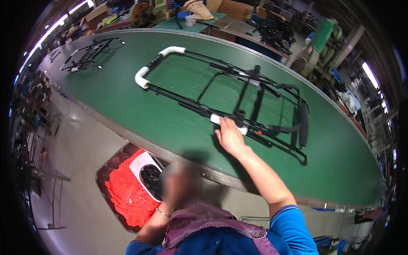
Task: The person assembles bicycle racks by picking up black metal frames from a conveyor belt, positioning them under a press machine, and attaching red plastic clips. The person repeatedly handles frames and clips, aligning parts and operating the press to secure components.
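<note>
Green tabletop point(114, 102) bears a black tubular frame point(258, 103) with white corner sleeves point(141, 78).

The black frame point(204, 109) leaves passage through at left, but crossbars point(257, 104) obstruct its right.

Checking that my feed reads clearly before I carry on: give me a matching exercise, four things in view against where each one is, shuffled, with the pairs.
Things
1. Black tubular frame with white end sleeves
2. Flat red strips
3. Small black parts
4. Bare right hand

Places
A. Inside the white container
B. Against a white sleeve on the frame's near side
C. Heaped in the dark brown crate
D. Flat on the green tabletop

Pairs: 1-D, 2-C, 3-A, 4-B
</note>
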Action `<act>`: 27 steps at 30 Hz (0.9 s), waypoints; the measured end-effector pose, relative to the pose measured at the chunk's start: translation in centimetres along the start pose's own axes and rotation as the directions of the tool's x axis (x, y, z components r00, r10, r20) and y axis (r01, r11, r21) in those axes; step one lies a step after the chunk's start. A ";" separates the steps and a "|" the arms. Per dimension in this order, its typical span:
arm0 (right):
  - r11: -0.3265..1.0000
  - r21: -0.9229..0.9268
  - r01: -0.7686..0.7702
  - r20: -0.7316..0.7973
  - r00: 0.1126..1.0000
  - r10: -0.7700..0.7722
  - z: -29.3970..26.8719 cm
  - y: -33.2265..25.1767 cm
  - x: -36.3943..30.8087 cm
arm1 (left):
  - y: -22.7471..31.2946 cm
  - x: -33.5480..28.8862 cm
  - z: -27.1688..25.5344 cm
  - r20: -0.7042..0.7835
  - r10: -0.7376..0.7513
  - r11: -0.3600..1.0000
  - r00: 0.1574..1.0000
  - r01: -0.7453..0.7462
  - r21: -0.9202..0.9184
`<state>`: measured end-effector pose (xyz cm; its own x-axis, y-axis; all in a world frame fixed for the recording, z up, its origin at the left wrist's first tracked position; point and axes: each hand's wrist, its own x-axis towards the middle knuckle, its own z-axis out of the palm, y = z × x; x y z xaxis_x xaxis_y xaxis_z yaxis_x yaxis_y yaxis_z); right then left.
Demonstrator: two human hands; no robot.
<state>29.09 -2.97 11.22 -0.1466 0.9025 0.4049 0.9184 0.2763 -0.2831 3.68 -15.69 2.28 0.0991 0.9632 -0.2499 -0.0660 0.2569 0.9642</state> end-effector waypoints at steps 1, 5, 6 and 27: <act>0.978 -0.201 0.057 -0.026 0.998 -0.063 2.4 1.9 2.1 | 1.8 0.6 0.0 0.007 -0.049 0.998 0.999 0.050 -0.043; 0.800 -0.598 0.044 0.371 0.900 0.228 5.4 4.6 6.7 | 2.7 3.4 -2.0 -0.036 -0.106 0.989 0.994 0.101 -0.111; 0.780 -0.619 0.088 0.318 0.937 0.146 6.2 5.4 5.9 | 2.9 4.2 -2.5 -0.054 -0.125 0.984 0.991 0.116 -0.136; 0.745 -0.374 0.552 0.263 0.833 -0.486 -19.9 4.6 3.3 | 15.3 9.1 1.7 -0.152 0.099 0.796 0.983 -0.170 -0.581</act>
<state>40.11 -5.28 28.53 -0.6651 0.7050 0.2462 0.7407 0.5809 0.3375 5.22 -3.14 14.95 -0.0601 0.9847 -0.1637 -0.6467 0.0865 0.7578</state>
